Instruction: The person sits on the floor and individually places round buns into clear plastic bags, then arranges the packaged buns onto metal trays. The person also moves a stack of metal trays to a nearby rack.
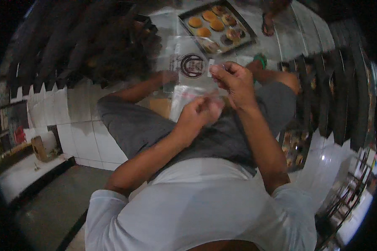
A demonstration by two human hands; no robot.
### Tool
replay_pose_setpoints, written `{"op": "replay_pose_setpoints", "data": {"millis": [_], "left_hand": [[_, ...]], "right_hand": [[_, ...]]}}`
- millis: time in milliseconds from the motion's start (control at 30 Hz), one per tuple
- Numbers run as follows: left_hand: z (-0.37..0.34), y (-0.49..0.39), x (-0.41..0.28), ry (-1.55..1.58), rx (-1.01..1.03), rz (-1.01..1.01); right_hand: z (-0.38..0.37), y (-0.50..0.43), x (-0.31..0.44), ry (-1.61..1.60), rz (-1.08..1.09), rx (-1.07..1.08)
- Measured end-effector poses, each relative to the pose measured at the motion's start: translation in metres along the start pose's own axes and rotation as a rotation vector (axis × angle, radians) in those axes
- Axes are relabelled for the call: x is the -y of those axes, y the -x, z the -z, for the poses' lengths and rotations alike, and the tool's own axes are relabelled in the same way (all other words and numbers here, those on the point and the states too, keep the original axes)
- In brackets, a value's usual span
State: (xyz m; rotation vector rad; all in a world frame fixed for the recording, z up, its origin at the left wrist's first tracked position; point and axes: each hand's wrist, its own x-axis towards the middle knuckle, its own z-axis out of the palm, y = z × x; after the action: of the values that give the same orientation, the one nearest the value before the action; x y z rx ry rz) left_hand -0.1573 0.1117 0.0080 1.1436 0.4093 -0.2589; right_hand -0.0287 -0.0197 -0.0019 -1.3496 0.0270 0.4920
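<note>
In front of my lap, a clear plastic bag with a round dark print hangs at the fingertips of my right hand. Thumb and forefinger pinch its right edge, where a small white patch shows. Lower and to the left is my left hand, its fingers curled and blurred by motion; whether it grips anything is unclear. Just beyond it lie more clear plastic bags with faint pink print, partly hidden by that hand. On the floor ahead, a dark-rimmed baking tray carries several golden buns and some darker-topped ones.
Tall stacks of dark trays rise at the left and the right, some holding baked goods. Another person's foot stands near the baking tray. A brown cardboard piece lies by my left leg. A ledge runs along the left.
</note>
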Motion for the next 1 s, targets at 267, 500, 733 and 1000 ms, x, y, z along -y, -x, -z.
{"op": "replay_pose_setpoints", "data": {"millis": [267, 500, 733, 1000], "left_hand": [[0.142, -0.1, -0.035, -0.267, -0.579, -0.263], [0.202, -0.158, 0.047, -0.442, -0.562, -0.193], [0.197, -0.206, 0.045, -0.363, -0.37, 0.188], [0.258, -0.205, 0.075, 0.727, -0.458, 0.447]], "right_hand": [[0.014, -0.136, 0.017, 0.767, 0.041, 0.518], [0.114, -0.378, -0.189, 1.061, -0.31, 0.151], [0.146, -0.533, -0.306, 0.954, -0.216, -0.149], [0.08, -0.564, -0.288, 1.044, -0.42, 0.083]]}}
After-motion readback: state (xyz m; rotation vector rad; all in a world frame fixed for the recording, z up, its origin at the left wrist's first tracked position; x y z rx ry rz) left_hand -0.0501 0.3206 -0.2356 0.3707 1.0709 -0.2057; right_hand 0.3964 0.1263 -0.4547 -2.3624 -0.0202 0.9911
